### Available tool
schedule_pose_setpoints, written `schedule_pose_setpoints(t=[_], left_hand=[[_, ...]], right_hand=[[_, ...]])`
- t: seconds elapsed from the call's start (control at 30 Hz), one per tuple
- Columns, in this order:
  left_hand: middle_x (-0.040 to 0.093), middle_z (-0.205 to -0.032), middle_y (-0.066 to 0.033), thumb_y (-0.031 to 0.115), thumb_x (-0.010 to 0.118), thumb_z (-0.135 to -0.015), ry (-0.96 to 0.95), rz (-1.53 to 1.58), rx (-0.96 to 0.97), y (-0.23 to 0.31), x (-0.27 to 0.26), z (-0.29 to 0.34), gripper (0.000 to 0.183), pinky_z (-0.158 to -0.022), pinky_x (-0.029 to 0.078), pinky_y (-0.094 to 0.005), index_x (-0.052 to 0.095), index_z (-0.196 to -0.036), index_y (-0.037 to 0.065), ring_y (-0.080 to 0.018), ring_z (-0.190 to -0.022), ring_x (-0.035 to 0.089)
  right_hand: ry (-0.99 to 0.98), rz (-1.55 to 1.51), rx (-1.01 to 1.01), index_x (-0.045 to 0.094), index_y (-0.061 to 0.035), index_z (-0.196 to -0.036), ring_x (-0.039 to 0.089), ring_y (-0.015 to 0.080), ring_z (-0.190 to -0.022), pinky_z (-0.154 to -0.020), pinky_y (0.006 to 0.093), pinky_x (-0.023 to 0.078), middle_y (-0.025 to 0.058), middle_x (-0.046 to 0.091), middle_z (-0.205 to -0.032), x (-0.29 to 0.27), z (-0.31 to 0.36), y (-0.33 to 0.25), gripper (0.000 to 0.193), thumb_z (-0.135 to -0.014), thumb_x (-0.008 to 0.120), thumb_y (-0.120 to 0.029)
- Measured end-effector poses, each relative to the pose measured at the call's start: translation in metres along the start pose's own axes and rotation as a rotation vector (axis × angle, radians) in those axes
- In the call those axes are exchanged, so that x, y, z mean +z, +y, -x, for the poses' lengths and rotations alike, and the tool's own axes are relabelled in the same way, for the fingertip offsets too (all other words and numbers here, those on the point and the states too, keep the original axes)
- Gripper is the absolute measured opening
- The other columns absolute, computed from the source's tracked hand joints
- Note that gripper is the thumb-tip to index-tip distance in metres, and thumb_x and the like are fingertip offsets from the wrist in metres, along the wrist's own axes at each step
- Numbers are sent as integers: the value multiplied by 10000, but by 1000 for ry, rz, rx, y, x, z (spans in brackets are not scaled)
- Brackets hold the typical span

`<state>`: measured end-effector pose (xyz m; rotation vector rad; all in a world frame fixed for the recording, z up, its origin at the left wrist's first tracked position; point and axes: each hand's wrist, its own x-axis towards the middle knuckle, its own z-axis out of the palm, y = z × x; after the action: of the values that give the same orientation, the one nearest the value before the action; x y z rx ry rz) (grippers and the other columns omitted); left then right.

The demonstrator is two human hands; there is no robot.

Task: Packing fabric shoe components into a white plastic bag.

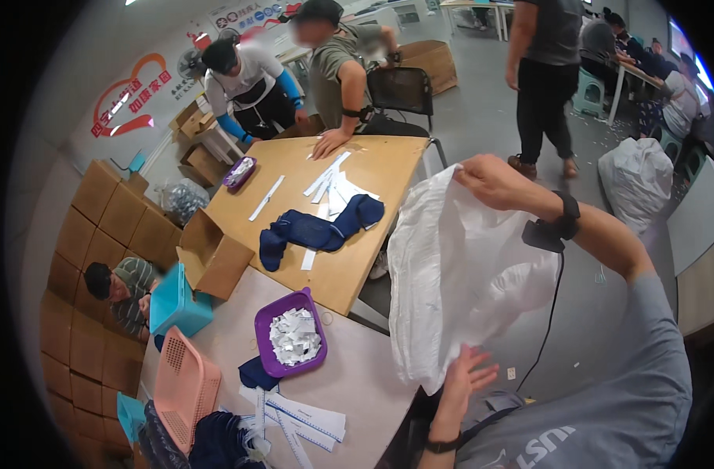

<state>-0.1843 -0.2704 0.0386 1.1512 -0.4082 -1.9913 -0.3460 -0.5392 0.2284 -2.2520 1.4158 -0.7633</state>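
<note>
My right hand [494,184] is raised and grips the upper rim of a large white woven sack [431,289]. The sack hangs beside the table edge, its mouth spread toward me. Low at the same mouth is my left hand [466,379], fingers spread apart, touching or just beside the sack's lower rim. On the table to my left, a purple basket [265,336] holds many small white paper pieces. Printed paper strips [314,414] lie in front of it, next to a bundle of dark blue fabric [220,438].
A pink basket [181,375], a teal bin [169,305] and an open carton [216,258] stand at the left. Navy fabric [318,230] lies on the wooden table [294,164]. Several people are around; one walks past beyond the sack. Another full white sack [637,184] sits on the floor.
</note>
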Motion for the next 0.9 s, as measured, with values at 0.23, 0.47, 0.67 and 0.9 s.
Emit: schedule_pose_setpoints(t=[0.23,0.47,0.67,0.9], left_hand=[[428,-1413,-201,427,569,-1021,278,423,190,-47,-18,-105,633,-1155,369,-485,377,-1404,-40,-335,-1335,457],[445,-1464,-127,222,567,-1014,-14,619,343,-46,-9,-68,472,-1202,293,-457,422,-1437,68,-296,-1373,435],[471,-1508,-144,131,512,-816,-291,847,293,-44,-31,32,673,-1224,226,-512,434,-1478,32,-333,-1437,385],[533,-1428,-209,326,561,-871,-664,1076,106,-111,-157,62,664,-1101,392,-515,478,-1424,-33,-382,-1304,515]], right_hand=[[-213,-157,54,630,76,-948,614,339,-725,-724,441,482,216,635,-769,-16,25,18,285,-978,465,-155],[19,-187,200,664,62,-1006,644,295,-782,-738,402,502,199,664,-817,-11,-14,93,284,-908,484,-134],[33,309,267,649,103,-960,695,380,-839,-785,451,529,248,693,-900,-19,-61,201,381,-904,454,-220],[-519,-222,950,706,0,-1038,696,258,-845,-764,406,561,137,710,-992,-19,-22,207,355,-828,589,-260]])
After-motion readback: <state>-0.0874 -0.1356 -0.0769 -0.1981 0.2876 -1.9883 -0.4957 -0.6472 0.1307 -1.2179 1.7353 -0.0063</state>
